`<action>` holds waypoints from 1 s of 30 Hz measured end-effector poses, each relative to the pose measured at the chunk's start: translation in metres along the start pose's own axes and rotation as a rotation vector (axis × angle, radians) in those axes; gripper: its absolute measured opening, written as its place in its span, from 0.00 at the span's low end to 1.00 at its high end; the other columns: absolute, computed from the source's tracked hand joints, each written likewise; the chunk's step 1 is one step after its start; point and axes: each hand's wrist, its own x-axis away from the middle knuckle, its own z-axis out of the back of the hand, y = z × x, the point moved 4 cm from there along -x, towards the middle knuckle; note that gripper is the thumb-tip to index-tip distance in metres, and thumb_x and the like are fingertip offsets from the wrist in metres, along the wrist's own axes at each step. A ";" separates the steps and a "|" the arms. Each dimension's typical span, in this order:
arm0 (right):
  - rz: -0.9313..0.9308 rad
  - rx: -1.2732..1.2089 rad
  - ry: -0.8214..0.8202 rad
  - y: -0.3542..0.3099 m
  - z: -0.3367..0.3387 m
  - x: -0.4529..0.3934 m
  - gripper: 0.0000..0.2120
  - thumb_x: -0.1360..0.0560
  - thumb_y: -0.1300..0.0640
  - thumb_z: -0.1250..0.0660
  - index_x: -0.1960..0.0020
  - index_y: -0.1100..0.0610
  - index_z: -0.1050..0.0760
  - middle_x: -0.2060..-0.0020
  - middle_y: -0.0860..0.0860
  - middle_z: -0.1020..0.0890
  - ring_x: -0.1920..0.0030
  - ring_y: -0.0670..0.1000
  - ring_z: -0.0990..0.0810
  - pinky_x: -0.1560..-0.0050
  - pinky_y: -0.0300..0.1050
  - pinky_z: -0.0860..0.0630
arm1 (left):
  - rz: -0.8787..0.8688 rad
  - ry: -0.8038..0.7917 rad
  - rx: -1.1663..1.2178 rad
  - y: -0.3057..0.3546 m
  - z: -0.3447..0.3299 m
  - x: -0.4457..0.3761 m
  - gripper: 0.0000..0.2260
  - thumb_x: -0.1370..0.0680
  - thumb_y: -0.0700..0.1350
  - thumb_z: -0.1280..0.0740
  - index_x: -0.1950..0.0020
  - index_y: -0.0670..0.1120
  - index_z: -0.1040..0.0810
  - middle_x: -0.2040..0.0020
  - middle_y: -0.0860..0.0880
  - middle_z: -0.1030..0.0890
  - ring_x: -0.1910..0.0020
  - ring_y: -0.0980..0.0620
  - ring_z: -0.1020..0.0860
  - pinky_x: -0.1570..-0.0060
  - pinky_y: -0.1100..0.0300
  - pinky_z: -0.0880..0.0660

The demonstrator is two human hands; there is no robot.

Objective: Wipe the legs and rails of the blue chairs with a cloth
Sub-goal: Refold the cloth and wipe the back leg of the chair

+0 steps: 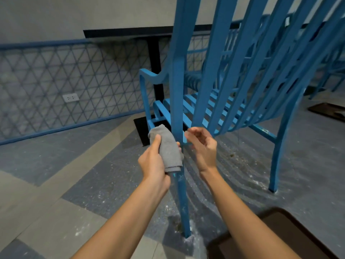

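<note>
A blue slatted metal chair [233,77] stands right in front of me, seen from behind. Its near rear leg [182,199] runs down the middle of the view to the floor. My left hand [153,161] holds a folded grey cloth [168,148] pressed against the left side of that leg, about halfway up. My right hand [202,146] hovers just right of the same leg, fingers curled and apart, holding nothing. The other rear leg [278,156] stands further right.
A black table [130,32] with a dark pedestal post [155,58] stands behind the chair. More blue chairs [328,71] crowd the right background. The wall at left has a blue lattice panel [56,81] with a socket [70,97]. A dark mat [276,238] lies at bottom right.
</note>
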 end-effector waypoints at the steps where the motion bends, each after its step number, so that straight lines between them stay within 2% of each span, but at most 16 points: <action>1: -0.039 -0.021 -0.005 0.003 0.001 0.000 0.05 0.26 0.57 0.31 0.53 0.58 0.20 0.58 0.53 0.17 0.58 0.46 0.20 0.56 0.38 0.27 | -0.037 0.008 -0.015 -0.001 0.002 -0.001 0.11 0.25 0.44 0.28 0.50 0.36 0.19 0.57 0.36 0.15 0.61 0.41 0.16 0.62 0.49 0.18; 3: -0.091 -0.012 -0.025 0.007 0.004 -0.002 0.12 0.22 0.52 0.37 0.48 0.58 0.19 0.54 0.52 0.15 0.54 0.46 0.17 0.53 0.39 0.26 | -0.101 0.053 -0.044 -0.001 0.007 -0.004 0.07 0.26 0.42 0.28 0.53 0.39 0.18 0.57 0.40 0.15 0.59 0.43 0.16 0.59 0.48 0.18; 4: -0.126 -0.019 -0.046 0.008 0.004 -0.002 0.16 0.21 0.50 0.40 0.46 0.58 0.18 0.53 0.52 0.14 0.51 0.46 0.17 0.50 0.40 0.26 | -0.132 0.075 -0.052 -0.001 0.008 -0.004 0.03 0.27 0.40 0.28 0.57 0.40 0.18 0.60 0.44 0.15 0.61 0.47 0.16 0.62 0.52 0.18; 6: -0.219 -0.042 -0.115 0.011 0.003 -0.001 0.22 0.19 0.46 0.46 0.43 0.58 0.19 0.49 0.51 0.15 0.46 0.48 0.18 0.41 0.44 0.26 | -0.253 0.108 -0.107 0.002 0.009 -0.004 0.03 0.26 0.38 0.30 0.61 0.42 0.19 0.67 0.51 0.17 0.66 0.54 0.18 0.70 0.62 0.22; 7: -0.258 -0.045 -0.150 0.013 0.002 0.000 0.25 0.19 0.44 0.49 0.41 0.58 0.20 0.47 0.52 0.16 0.45 0.48 0.19 0.38 0.46 0.28 | -0.343 0.112 -0.161 0.005 0.009 -0.005 0.02 0.26 0.38 0.30 0.58 0.42 0.18 0.65 0.52 0.16 0.64 0.54 0.18 0.67 0.62 0.22; 10: -0.331 -0.040 -0.257 0.018 -0.002 0.003 0.32 0.19 0.40 0.56 0.34 0.60 0.26 0.37 0.55 0.21 0.38 0.50 0.23 0.32 0.47 0.32 | -0.611 0.122 -0.340 0.018 0.003 0.001 0.11 0.24 0.39 0.31 0.42 0.41 0.19 0.50 0.49 0.15 0.50 0.55 0.18 0.51 0.64 0.20; 14: -0.413 -0.081 -0.329 0.019 -0.006 0.008 0.36 0.20 0.37 0.60 0.30 0.62 0.31 0.31 0.56 0.27 0.31 0.53 0.29 0.30 0.47 0.36 | -0.840 0.007 -0.432 0.031 -0.019 0.004 0.13 0.24 0.38 0.30 0.42 0.49 0.20 0.54 0.62 0.17 0.53 0.67 0.20 0.54 0.74 0.25; 15: -0.422 -0.080 -0.336 0.019 -0.005 0.008 0.37 0.20 0.37 0.60 0.29 0.62 0.31 0.31 0.56 0.28 0.30 0.53 0.30 0.28 0.48 0.37 | -0.880 -0.007 -0.450 0.032 -0.024 0.005 0.14 0.24 0.37 0.30 0.40 0.50 0.20 0.53 0.63 0.18 0.52 0.68 0.20 0.53 0.74 0.25; 17: -0.437 -0.069 -0.349 0.018 -0.004 0.009 0.37 0.21 0.36 0.61 0.29 0.61 0.32 0.30 0.56 0.28 0.30 0.53 0.31 0.26 0.51 0.40 | -0.938 -0.020 -0.492 0.030 -0.031 0.004 0.17 0.24 0.37 0.31 0.36 0.45 0.22 0.46 0.55 0.17 0.47 0.66 0.21 0.46 0.69 0.24; 19: -0.451 -0.079 -0.363 0.017 -0.003 0.008 0.38 0.21 0.35 0.61 0.29 0.60 0.31 0.31 0.56 0.27 0.30 0.53 0.30 0.26 0.54 0.40 | -1.018 -0.039 -0.573 0.024 -0.034 0.005 0.19 0.24 0.36 0.31 0.33 0.42 0.24 0.39 0.48 0.19 0.39 0.57 0.22 0.38 0.59 0.25; 21: -0.459 -0.096 -0.379 0.016 -0.002 0.007 0.39 0.21 0.35 0.62 0.29 0.61 0.32 0.31 0.57 0.27 0.30 0.54 0.30 0.26 0.54 0.40 | -1.110 -0.064 -0.667 0.015 -0.035 0.006 0.20 0.23 0.37 0.31 0.32 0.40 0.26 0.35 0.45 0.22 0.35 0.52 0.25 0.34 0.54 0.28; 25: -0.458 -0.103 -0.388 0.020 -0.002 0.005 0.39 0.21 0.35 0.62 0.29 0.61 0.32 0.31 0.58 0.28 0.30 0.55 0.30 0.26 0.55 0.40 | -1.180 -0.089 -0.705 0.002 -0.035 0.005 0.20 0.23 0.43 0.31 0.31 0.42 0.28 0.32 0.44 0.25 0.31 0.50 0.28 0.32 0.51 0.29; 28: -0.449 -0.103 -0.385 0.023 -0.001 0.006 0.39 0.21 0.35 0.63 0.29 0.60 0.32 0.31 0.57 0.27 0.31 0.53 0.29 0.28 0.51 0.38 | -1.193 -0.100 -0.680 -0.005 -0.039 0.003 0.17 0.23 0.42 0.31 0.35 0.46 0.26 0.32 0.44 0.26 0.32 0.49 0.27 0.34 0.49 0.28; 30: -0.443 -0.099 -0.381 0.025 -0.001 0.006 0.38 0.21 0.34 0.63 0.28 0.59 0.33 0.30 0.56 0.28 0.30 0.53 0.31 0.28 0.49 0.38 | -1.223 -0.083 -0.703 -0.008 -0.040 0.001 0.17 0.25 0.40 0.29 0.37 0.45 0.25 0.32 0.44 0.25 0.34 0.50 0.27 0.35 0.51 0.27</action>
